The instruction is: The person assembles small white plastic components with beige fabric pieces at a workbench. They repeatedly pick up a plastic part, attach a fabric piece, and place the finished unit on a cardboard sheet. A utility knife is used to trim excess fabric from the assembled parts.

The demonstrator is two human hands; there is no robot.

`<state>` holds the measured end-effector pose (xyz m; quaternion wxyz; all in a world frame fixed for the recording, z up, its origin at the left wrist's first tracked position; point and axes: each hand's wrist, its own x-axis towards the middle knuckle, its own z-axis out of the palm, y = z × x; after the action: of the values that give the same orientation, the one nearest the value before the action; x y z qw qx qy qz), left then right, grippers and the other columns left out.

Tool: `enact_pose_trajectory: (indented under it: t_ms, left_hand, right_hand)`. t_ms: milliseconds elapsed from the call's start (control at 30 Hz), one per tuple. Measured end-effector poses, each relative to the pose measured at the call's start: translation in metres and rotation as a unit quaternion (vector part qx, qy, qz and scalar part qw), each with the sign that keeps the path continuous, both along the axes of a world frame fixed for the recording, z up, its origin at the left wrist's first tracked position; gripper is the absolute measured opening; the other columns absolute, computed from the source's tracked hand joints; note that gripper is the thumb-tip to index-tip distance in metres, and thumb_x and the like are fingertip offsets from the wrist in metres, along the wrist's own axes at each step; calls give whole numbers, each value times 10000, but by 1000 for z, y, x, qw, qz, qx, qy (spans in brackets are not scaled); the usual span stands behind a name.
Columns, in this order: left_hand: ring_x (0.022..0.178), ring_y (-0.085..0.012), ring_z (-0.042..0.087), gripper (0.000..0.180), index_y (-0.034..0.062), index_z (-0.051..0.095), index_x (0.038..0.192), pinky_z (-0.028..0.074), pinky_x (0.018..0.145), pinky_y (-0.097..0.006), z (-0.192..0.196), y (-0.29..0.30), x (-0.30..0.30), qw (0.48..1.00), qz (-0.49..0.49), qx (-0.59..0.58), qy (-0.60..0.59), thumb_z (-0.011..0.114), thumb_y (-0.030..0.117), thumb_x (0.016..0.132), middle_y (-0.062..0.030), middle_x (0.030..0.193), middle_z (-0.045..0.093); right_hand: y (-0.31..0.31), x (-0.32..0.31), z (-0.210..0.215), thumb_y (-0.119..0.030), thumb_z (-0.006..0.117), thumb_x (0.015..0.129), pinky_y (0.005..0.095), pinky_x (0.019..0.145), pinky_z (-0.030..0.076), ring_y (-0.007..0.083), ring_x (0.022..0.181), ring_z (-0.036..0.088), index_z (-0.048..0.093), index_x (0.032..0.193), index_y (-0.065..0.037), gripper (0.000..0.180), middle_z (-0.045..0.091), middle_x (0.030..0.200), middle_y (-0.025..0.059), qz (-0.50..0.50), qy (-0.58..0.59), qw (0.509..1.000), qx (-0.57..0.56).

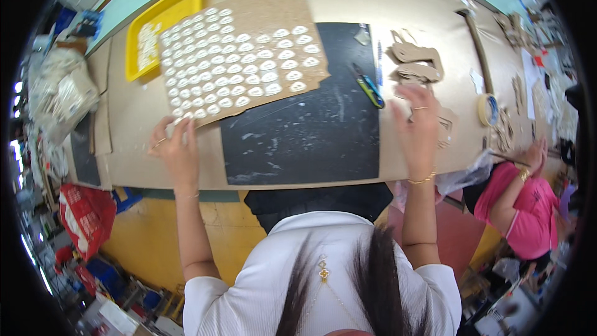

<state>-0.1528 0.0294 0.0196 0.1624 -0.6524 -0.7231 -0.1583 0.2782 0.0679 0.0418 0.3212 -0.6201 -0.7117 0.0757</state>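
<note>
A brown cardboard sheet (267, 9) bears rows of small white oval pieces (250, 58), each with an outline on it. At the sheet's near left corner is my left hand (174, 144). Its fingertips are drawn together by the lowest white pieces, and whatever they pinch is too small to make out. My right hand (418, 121), a little blurred, hovers over the right side of the table with thumb and fingers apart. Nothing shows between them. Just beyond it lie brown cut-out pieces (415, 62), partly covered by the hand.
A black mat (298, 130) lies before me, with yellow-green snips (370, 87) on it. Behind the sheet sits a yellow tray (132, 56) with white pieces. Tape (487, 110) and a hammer (477, 43) lie right. A co-worker in pink (525, 211) sits at the right.
</note>
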Motion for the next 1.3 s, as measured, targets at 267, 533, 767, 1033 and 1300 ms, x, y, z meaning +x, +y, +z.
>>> enact_pose_trajectory:
  t_ms: [267,533,767,1033,1300]
  left_hand:
    - [1217,-258,486,124,169,731,924,301,1006,-458,-5,-2,2,999,14,-17,-35,781,165,811,-25,1211,593]
    - [1248,-262,439,125,145,712,917,278,1015,-479,0,1,3,992,33,-45,-117,777,177,815,-41,1240,555]
    - [1195,-266,474,124,107,711,960,327,1053,-442,4,2,-13,954,109,19,-279,759,170,864,-58,1215,537]
    - [1166,-265,539,171,78,690,960,409,1022,-423,33,-5,-4,933,45,104,-340,775,102,814,-94,1183,577]
    - [1174,-273,502,271,160,705,957,299,943,-441,-12,-15,154,951,-273,-12,-145,806,122,708,-40,1240,591]
  right_hand:
    - [41,-139,-17,-53,711,832,435,934,409,270,1081,529,729,1151,-154,335,595,1183,49,215,-84,973,8]
    - [56,-151,-25,-56,644,835,431,951,379,232,1095,540,749,1075,-148,278,608,1178,20,210,-138,968,29]
    - [51,-162,-20,-120,632,842,442,952,371,206,1079,542,723,992,-103,176,599,1120,7,205,-196,955,82]
    - [63,-161,-26,-92,643,850,450,928,358,236,1075,544,709,1011,-102,175,590,1126,31,197,-79,977,3]
    - [69,-92,16,-114,695,876,454,927,387,299,1048,563,671,1093,-106,219,593,1089,85,91,88,991,-29]
